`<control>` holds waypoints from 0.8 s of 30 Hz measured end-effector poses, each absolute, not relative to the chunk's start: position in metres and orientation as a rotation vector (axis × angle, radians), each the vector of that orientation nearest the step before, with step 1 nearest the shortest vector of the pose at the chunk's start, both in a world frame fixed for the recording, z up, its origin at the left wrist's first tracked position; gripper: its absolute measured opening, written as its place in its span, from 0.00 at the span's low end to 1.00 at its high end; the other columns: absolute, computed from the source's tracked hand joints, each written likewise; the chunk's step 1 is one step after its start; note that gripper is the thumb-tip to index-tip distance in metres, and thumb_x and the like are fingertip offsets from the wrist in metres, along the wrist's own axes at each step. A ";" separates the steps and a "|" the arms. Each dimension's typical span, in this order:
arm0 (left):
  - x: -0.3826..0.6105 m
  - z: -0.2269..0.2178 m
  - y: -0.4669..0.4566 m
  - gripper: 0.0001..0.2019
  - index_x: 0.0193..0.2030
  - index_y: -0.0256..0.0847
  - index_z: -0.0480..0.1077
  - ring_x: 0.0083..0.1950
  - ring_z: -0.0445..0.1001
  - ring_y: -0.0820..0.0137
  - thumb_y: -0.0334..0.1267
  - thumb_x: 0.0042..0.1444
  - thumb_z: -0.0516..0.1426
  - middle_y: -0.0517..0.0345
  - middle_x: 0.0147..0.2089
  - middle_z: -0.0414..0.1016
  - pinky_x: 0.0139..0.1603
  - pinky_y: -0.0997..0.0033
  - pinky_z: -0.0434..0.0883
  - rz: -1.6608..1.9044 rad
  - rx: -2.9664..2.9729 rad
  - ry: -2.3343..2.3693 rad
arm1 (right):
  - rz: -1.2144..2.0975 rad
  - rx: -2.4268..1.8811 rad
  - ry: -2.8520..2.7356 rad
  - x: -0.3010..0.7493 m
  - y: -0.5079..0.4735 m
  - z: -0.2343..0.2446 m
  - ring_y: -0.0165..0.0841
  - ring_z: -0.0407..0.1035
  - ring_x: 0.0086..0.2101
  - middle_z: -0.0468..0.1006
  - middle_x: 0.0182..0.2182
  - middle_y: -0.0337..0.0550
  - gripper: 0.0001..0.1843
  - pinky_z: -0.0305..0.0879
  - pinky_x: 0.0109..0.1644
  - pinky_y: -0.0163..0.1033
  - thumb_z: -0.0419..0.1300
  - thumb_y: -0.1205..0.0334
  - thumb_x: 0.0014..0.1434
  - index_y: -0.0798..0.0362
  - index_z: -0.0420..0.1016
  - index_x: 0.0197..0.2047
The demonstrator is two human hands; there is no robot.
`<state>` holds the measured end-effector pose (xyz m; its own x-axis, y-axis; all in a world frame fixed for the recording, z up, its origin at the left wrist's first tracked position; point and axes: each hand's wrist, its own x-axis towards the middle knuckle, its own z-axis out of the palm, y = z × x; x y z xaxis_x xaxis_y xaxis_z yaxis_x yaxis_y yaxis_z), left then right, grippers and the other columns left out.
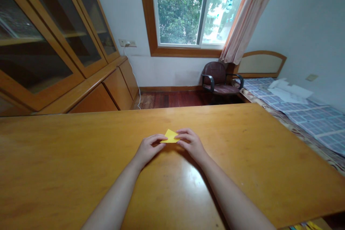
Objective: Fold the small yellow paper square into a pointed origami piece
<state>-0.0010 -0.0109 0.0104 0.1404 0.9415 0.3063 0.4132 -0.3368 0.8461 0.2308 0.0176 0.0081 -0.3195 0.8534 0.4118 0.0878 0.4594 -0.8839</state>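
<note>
Here, a small yellow paper piece (pixel 170 136) is being pinched from both sides at the middle of the desk (pixel 81 151), lying between the two hands with its long edge running left to right and its point aimed far. The left hand (pixel 147 149) is being closed on its left corner, the right hand (pixel 190 142) on its right corner, both equally near. It is being seen as flat, folded and triangular.

Small yellow folded paper (pixel 170 136) — flat, mid-table
</note>
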 end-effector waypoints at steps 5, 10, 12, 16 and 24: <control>-0.001 0.013 -0.012 0.10 0.42 0.42 0.80 0.46 0.79 0.64 0.40 0.55 0.61 0.52 0.45 0.82 0.51 0.66 0.74 1.126 1.818 1.257 | 1.254 -0.795 -1.541 0.232 0.019 0.005 0.39 0.68 0.54 0.71 0.52 0.46 0.06 0.70 0.54 0.44 0.70 0.57 0.53 0.47 0.83 0.36; 0.001 0.016 -0.013 0.12 0.43 0.42 0.79 0.47 0.78 0.63 0.44 0.54 0.63 0.51 0.46 0.81 0.52 0.65 0.74 1.096 1.816 1.246 | 1.213 -0.820 -1.623 0.232 0.019 0.006 0.38 0.71 0.49 0.76 0.46 0.45 0.06 0.65 0.56 0.45 0.70 0.56 0.53 0.48 0.83 0.31; 0.002 0.017 -0.013 0.13 0.44 0.42 0.79 0.47 0.78 0.62 0.45 0.53 0.64 0.51 0.46 0.81 0.51 0.64 0.74 1.101 1.807 1.260 | 1.192 -0.834 -1.635 0.231 0.019 0.007 0.38 0.72 0.47 0.77 0.44 0.45 0.06 0.65 0.55 0.45 0.70 0.56 0.53 0.49 0.83 0.30; 0.003 0.015 -0.013 0.13 0.43 0.42 0.79 0.47 0.78 0.62 0.45 0.54 0.64 0.51 0.45 0.81 0.51 0.63 0.74 1.101 1.817 1.276 | 1.167 -0.873 -1.640 0.230 0.018 0.009 0.38 0.72 0.46 0.78 0.45 0.46 0.08 0.66 0.54 0.45 0.69 0.55 0.54 0.50 0.82 0.30; 0.004 0.014 -0.011 0.08 0.41 0.43 0.78 0.45 0.79 0.65 0.42 0.60 0.60 0.54 0.44 0.82 0.51 0.65 0.73 1.100 1.939 1.267 | 1.162 -0.848 -1.665 0.228 0.018 0.009 0.37 0.72 0.48 0.78 0.46 0.47 0.07 0.65 0.55 0.45 0.68 0.56 0.56 0.50 0.81 0.34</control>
<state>0.0042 -0.0114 0.0138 0.2134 0.9208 0.3265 0.4526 -0.3894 0.8022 0.2280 0.0182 0.0093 -0.3529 0.8901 0.2884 0.0368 0.3213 -0.9463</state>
